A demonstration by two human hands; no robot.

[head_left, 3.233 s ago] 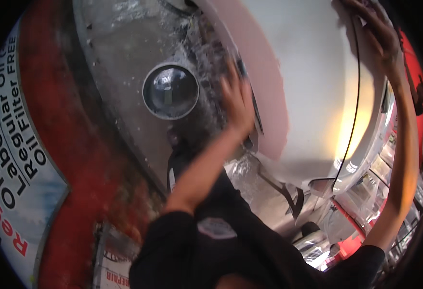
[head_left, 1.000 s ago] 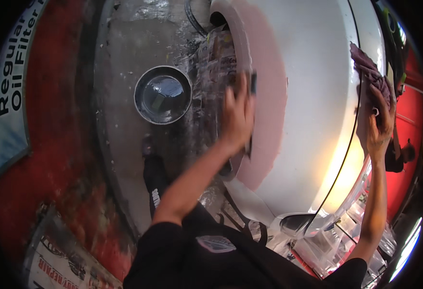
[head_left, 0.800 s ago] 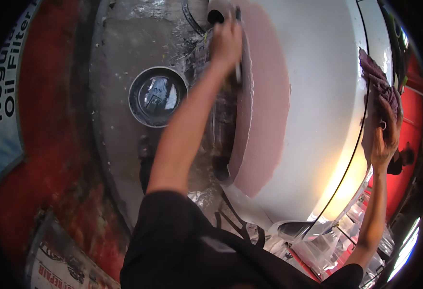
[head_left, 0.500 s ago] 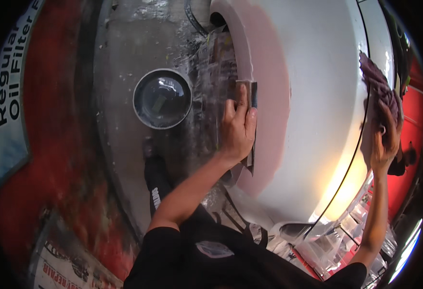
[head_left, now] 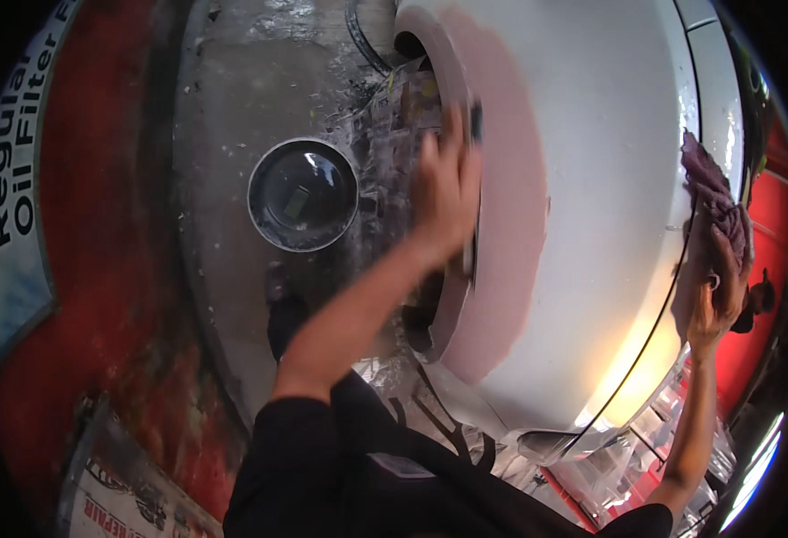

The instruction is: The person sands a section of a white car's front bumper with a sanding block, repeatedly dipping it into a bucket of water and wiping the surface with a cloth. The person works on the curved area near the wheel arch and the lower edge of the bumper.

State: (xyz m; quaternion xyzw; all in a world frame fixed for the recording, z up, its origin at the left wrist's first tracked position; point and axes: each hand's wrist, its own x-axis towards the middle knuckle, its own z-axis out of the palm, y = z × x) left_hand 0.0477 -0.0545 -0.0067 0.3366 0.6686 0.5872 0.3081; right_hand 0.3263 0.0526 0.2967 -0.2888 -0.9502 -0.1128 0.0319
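Observation:
My left hand (head_left: pixel 448 193), blurred by motion, grips a narrow sanding block (head_left: pixel 476 124) against the wheel-arch edge of a silver-white car panel (head_left: pixel 600 179). Most of the block is hidden under my fingers. Along this edge runs a broad band of matte pink primer or filler (head_left: pixel 510 215). On the far right, my right hand (head_left: pixel 718 282) rests on the car past the panel gap, its fingers on a crumpled purple cloth (head_left: pixel 715 193).
Left of the wheel arch, a round bucket (head_left: pixel 259 215) of dark water stands on the wet grey floor (head_left: pixel 223 296), a small rectangular piece inside it. A red surface with a printed banner (head_left: pixel 17 224) lines the left side. A dark hose (head_left: pixel 363 40) lies near the arch.
My left hand has slid forward along the arch edge with the sanding block. My right hand stays at the cloth. The view has shifted slightly.

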